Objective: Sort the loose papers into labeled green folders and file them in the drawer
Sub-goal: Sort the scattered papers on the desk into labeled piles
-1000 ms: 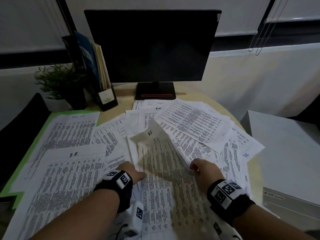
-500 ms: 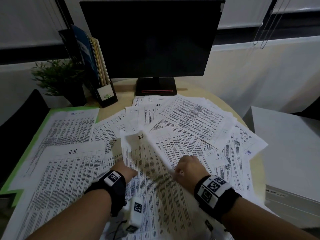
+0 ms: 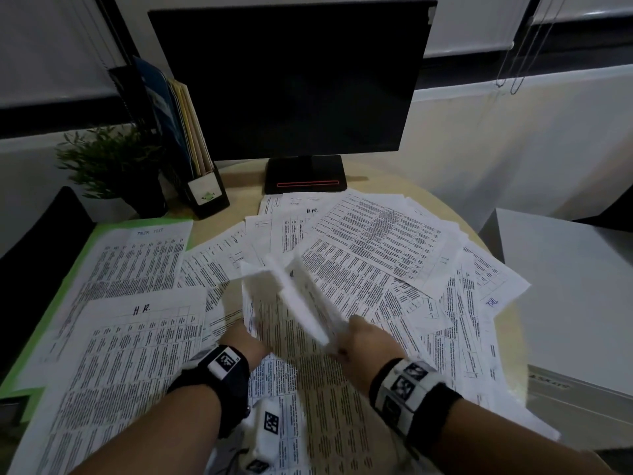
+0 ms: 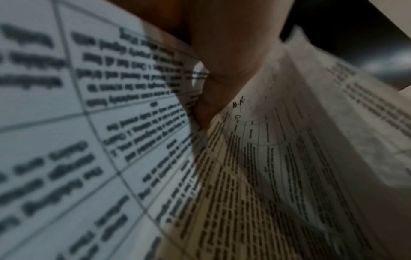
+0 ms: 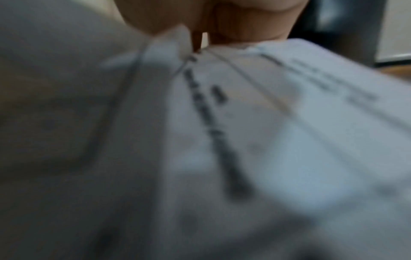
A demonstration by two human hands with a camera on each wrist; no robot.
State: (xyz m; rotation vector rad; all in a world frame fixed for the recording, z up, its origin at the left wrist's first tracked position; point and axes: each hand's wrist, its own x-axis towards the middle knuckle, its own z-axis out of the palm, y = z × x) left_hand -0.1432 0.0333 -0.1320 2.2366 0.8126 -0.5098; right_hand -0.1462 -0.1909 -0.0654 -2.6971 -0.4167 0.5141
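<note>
Right hand (image 3: 363, 341) pinching the near edge of a lifted sheet (image 3: 301, 296), blurred, raised over the middle of the loose papers (image 3: 376, 241) and slanting up and away from the fingers toward the monitor (image 3: 291, 80). Left hand (image 3: 245, 339) low beside it, fingers tucked under the same sheet's left side; exact grip unclear. Green folder (image 3: 102, 231) at far left under sorted pages.

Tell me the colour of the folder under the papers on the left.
Bright green folder, clearest in the head view.
</note>
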